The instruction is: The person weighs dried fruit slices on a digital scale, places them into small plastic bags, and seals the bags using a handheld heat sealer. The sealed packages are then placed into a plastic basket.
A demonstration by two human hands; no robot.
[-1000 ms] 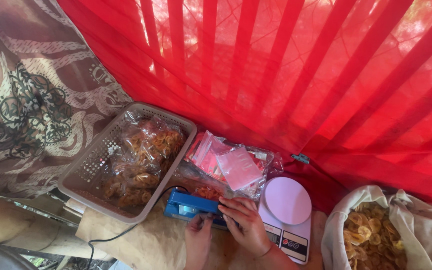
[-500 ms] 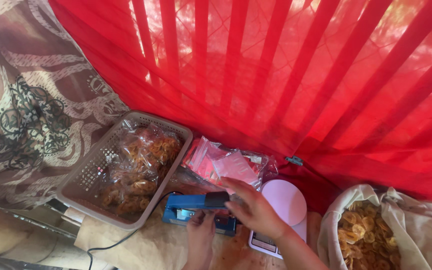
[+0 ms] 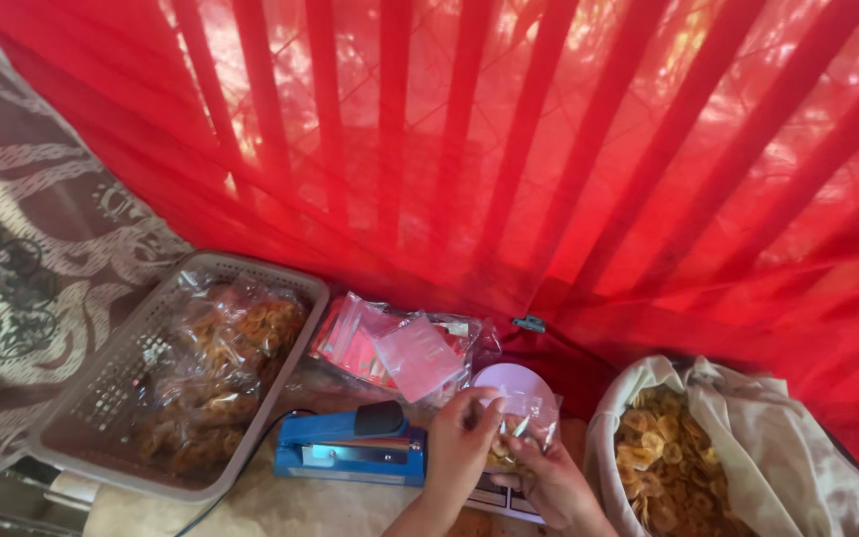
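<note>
Both hands have come off the sealer (image 3: pixel 350 449) since 0.5 s ago & now meet over the scale (image 3: pixel 511 383), w/ a small clear bag (image 3: pixel 524 423) between them. Left hand (image 3: pixel 459 447) pinches the bag's top edge, grip clenched on film; right hand (image 3: pixel 549 482) grasps it from below. Bag is crinkly, glossy, w/ yellowish chips inside. Sealer is blue, boxy, black handle. Left: grey perforated basket (image 3: pixel 101 418) of filled packs. Right: cloth sack (image 3: pixel 787 447) of curled chips. Behind: pink sachets (image 3: pixel 400 348), red curtain (image 3: pixel 549 149).
</note>
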